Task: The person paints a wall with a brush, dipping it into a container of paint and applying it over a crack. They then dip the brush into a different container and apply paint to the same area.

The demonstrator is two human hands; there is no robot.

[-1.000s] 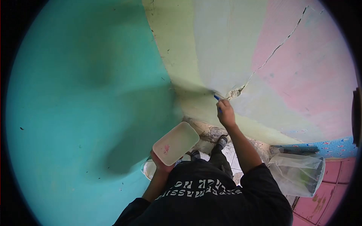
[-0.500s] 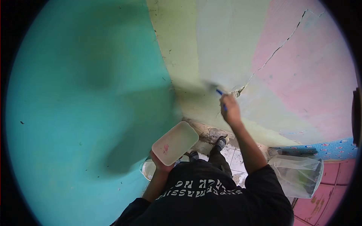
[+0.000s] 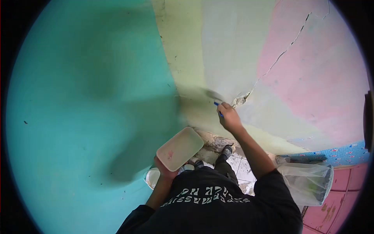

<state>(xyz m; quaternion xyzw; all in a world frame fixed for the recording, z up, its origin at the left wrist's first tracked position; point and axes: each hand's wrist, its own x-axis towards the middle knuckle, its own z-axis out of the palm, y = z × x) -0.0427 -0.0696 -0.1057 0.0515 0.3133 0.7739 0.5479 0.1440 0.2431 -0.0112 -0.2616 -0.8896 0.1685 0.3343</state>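
In my right hand [image 3: 230,119] is a putty knife with a blue handle [image 3: 216,103], my fingers wrapped round it. Its greyish blade is smeared by motion, close to the pale yellow-green and grey wall [image 3: 222,58]; whether it touches cannot be made out. Just right of the hand, a chipped hole [image 3: 240,100] lies at the lower end of a long crack [image 3: 281,56] running up through the pink paint. My left hand [image 3: 167,171] grips the near end of a pale rectangular plastic tub [image 3: 181,149], tilted toward me, with a pinkish mark inside.
A turquoise wall [image 3: 78,117] meets the painted one at a corner on the left. A white bucket [image 3: 150,179] stands below the tub. To the right is a container covered in clear plastic [image 3: 307,183], by pink panels [image 3: 331,202]. My feet are on white tiles [image 3: 242,171].
My right hand and the putty knife have moved a little left and down, away from the chipped hole. The tub has barely moved in my left hand.
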